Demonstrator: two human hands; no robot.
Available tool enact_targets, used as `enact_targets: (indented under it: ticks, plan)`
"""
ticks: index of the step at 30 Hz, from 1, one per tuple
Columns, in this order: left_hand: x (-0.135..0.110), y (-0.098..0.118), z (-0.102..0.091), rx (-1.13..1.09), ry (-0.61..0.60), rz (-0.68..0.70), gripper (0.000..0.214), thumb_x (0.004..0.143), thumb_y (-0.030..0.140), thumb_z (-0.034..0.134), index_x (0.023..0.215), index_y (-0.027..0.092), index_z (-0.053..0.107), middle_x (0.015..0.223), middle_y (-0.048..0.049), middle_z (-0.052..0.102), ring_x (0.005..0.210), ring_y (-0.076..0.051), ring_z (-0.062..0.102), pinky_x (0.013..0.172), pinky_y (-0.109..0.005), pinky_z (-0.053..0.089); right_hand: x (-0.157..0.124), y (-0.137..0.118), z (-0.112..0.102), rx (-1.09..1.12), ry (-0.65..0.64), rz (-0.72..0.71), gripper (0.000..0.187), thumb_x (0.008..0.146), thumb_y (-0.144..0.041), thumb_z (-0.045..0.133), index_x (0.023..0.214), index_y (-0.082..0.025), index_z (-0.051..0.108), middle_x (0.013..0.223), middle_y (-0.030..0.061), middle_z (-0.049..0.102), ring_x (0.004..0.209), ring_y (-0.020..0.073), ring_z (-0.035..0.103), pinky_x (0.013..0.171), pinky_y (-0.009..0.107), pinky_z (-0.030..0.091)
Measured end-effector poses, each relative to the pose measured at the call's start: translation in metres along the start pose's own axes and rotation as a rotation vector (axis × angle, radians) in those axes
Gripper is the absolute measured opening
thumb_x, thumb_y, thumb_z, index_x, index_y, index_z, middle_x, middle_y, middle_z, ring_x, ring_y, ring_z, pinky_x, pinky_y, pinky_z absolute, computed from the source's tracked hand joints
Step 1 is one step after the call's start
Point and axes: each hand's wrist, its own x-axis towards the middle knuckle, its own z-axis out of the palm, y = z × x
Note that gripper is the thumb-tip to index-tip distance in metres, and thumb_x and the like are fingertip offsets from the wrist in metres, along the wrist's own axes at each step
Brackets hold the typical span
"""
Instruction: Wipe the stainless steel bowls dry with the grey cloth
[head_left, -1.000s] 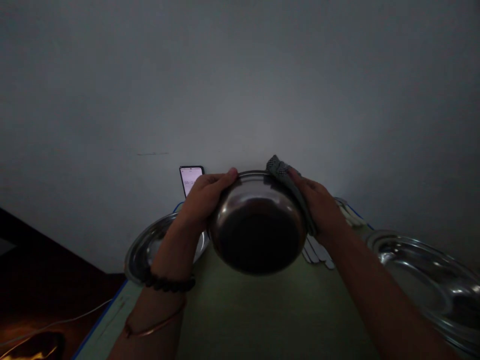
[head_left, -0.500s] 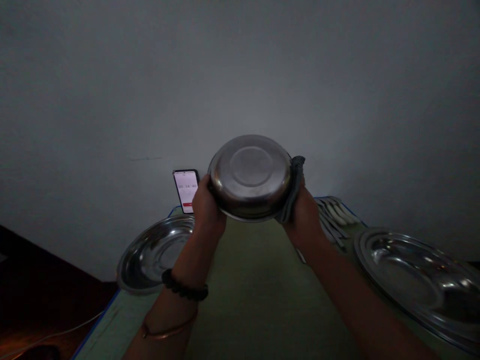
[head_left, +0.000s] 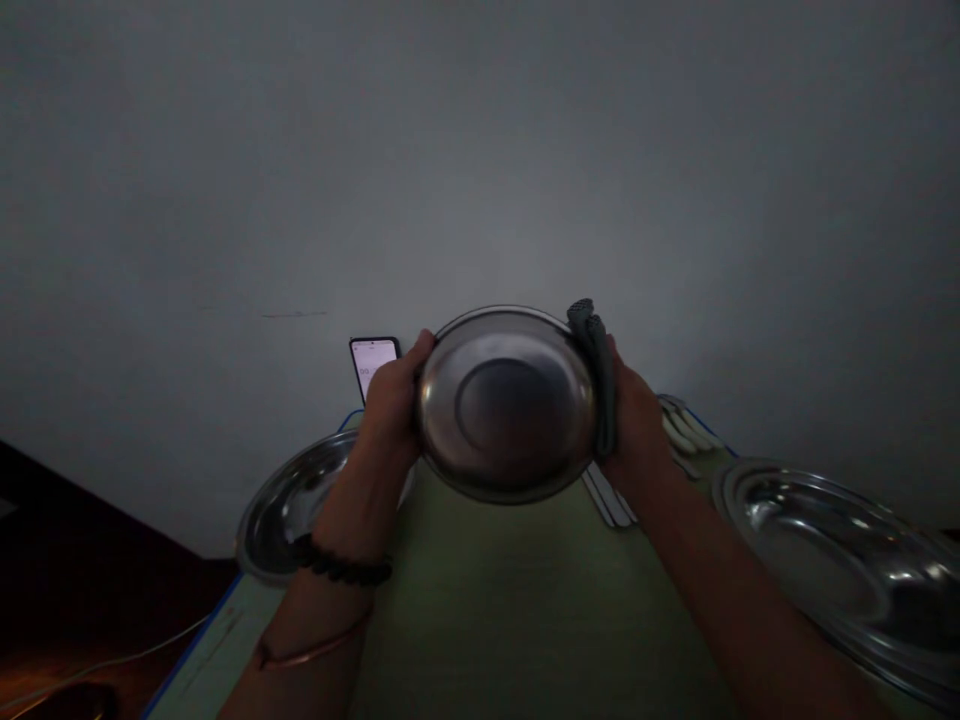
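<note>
A shiny metal bowl is held up over the table, its underside turned toward me. My left hand grips the bowl's left edge, the thumb near the rim. At the opposite edge my right hand presses a folded dark grey cloth against the bowl. Both hands are closed, and most of their fingers are hidden behind the bowl and cloth.
A large metal basin stands at the left, partly behind my forearm. Stacked metal basins sit at the right. Several pale-handled utensils lie at the back right. A lit phone leans against the wall. The table is green.
Both hands have lowered the bowl slightly and tilted it, so that its base faces me more directly. The cloth stays at its right edge. More of the phone is covered by my left hand.
</note>
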Motion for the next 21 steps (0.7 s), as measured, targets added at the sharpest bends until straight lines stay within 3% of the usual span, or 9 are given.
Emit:
enact_targets:
  ticks: [3, 7, 10, 13, 16, 19, 21]
  plan:
    - [-0.002, -0.015, 0.013, -0.217, 0.169, 0.109, 0.019, 0.08, 0.035, 0.064, 0.072, 0.018, 0.067, 0.068, -0.0002, 0.069, 0.068, -0.014, 0.065, 0.065, -0.024, 0.052, -0.009, 0.02, 0.013, 0.026, 0.105, -0.042, 0.054, 0.089, -0.062, 0.037, 0.116, -0.022, 0.063, 0.111, 0.0042, 0.069, 0.106, 0.0213, 0.062, 0.089, 0.038, 0.05]
    - [-0.01, -0.041, 0.034, -0.349, 0.366, 0.143, 0.02, 0.089, 0.034, 0.052, 0.086, 0.021, 0.067, 0.096, -0.0003, 0.072, 0.097, -0.015, 0.065, 0.083, -0.025, 0.052, -0.018, 0.041, 0.03, 0.148, 0.065, 0.004, 0.061, 0.091, -0.062, 0.026, 0.131, -0.024, 0.051, 0.134, 0.0049, 0.057, 0.126, 0.0204, 0.051, 0.104, 0.044, 0.042]
    - [-0.015, -0.047, 0.042, -0.299, 0.272, 0.199, 0.025, 0.092, 0.035, 0.046, 0.09, 0.022, 0.067, 0.104, -0.0013, 0.071, 0.104, -0.014, 0.063, 0.089, -0.026, 0.05, -0.012, 0.038, 0.03, 0.263, -0.011, 0.011, 0.061, 0.092, -0.06, 0.027, 0.131, -0.021, 0.051, 0.136, 0.0061, 0.057, 0.127, 0.0194, 0.051, 0.105, 0.042, 0.042]
    - [-0.014, -0.034, 0.037, -0.174, 0.11, 0.218, 0.02, 0.086, 0.029, 0.049, 0.087, 0.021, 0.067, 0.097, -0.0013, 0.071, 0.099, -0.015, 0.063, 0.086, -0.026, 0.05, 0.001, 0.022, 0.016, 0.238, -0.023, -0.001, 0.057, 0.092, -0.058, 0.028, 0.126, -0.021, 0.055, 0.134, 0.0063, 0.059, 0.122, 0.0187, 0.055, 0.1, 0.038, 0.046]
    - [-0.01, -0.012, 0.022, -0.056, 0.066, 0.204, 0.009, 0.072, 0.022, 0.06, 0.077, 0.02, 0.067, 0.077, 0.0005, 0.068, 0.082, -0.016, 0.063, 0.075, -0.026, 0.05, 0.01, 0.003, -0.004, 0.124, -0.036, 0.004, 0.051, 0.09, -0.057, 0.036, 0.114, -0.02, 0.063, 0.122, 0.0071, 0.066, 0.111, 0.0208, 0.061, 0.09, 0.035, 0.05]
    - [-0.004, 0.002, 0.007, 0.038, -0.008, 0.037, 0.019, 0.069, 0.037, 0.063, 0.064, 0.018, 0.063, 0.055, 0.0012, 0.058, 0.056, -0.016, 0.058, 0.055, -0.028, 0.048, 0.009, -0.012, -0.015, 0.001, -0.124, 0.019, 0.045, 0.082, -0.057, 0.054, 0.094, -0.017, 0.07, 0.095, 0.0063, 0.074, 0.09, 0.0221, 0.065, 0.078, 0.033, 0.052]
    - [0.0, 0.002, 0.001, 0.097, 0.031, 0.023, 0.027, 0.065, 0.044, 0.067, 0.06, 0.019, 0.059, 0.051, 0.0027, 0.055, 0.048, -0.013, 0.051, 0.047, -0.026, 0.042, 0.004, -0.017, -0.015, -0.116, -0.168, 0.014, 0.044, 0.079, -0.058, 0.058, 0.087, -0.017, 0.072, 0.083, 0.0044, 0.073, 0.081, 0.0209, 0.064, 0.073, 0.032, 0.05]
